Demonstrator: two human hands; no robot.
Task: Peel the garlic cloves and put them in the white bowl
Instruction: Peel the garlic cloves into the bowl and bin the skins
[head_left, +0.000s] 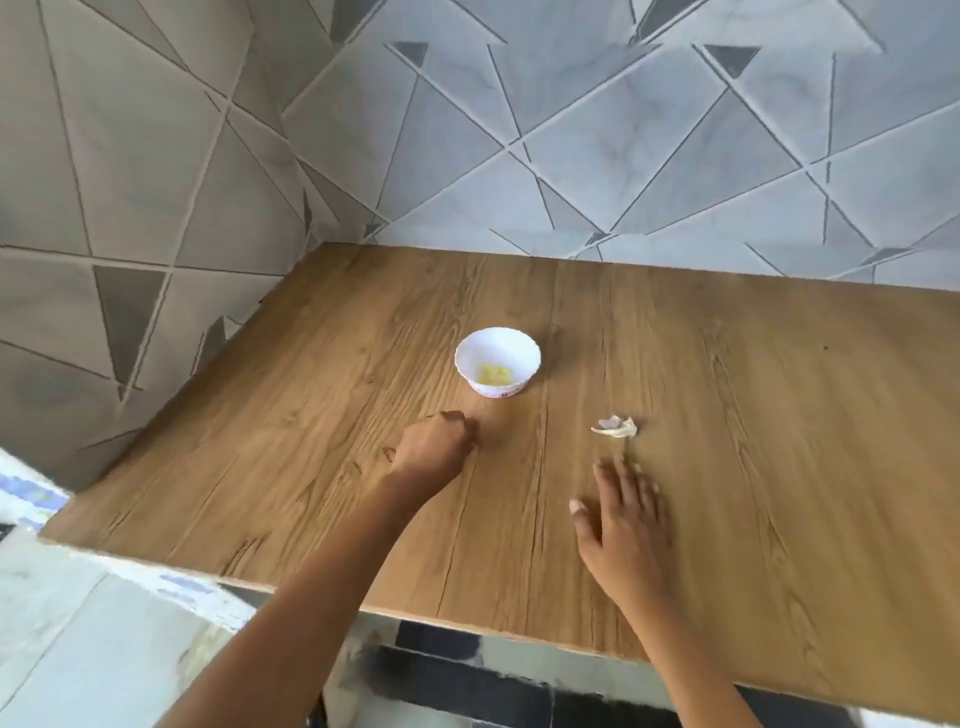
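White garlic skins (615, 427) looked light, best pinched by an edge; right hand (623, 514) lay spread, left hand (436, 441) curled, I could not tell on what.

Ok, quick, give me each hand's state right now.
Left hand: fingers curled, resting on the table; cannot tell if it holds anything.
Right hand: open, fingers straight, holding nothing.

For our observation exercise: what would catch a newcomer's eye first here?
A white bowl holding yellowish garlic sits centred on the table. Nearer the camera, the left hand lies curled in front of it, and the right hand lies open just short of some peel.
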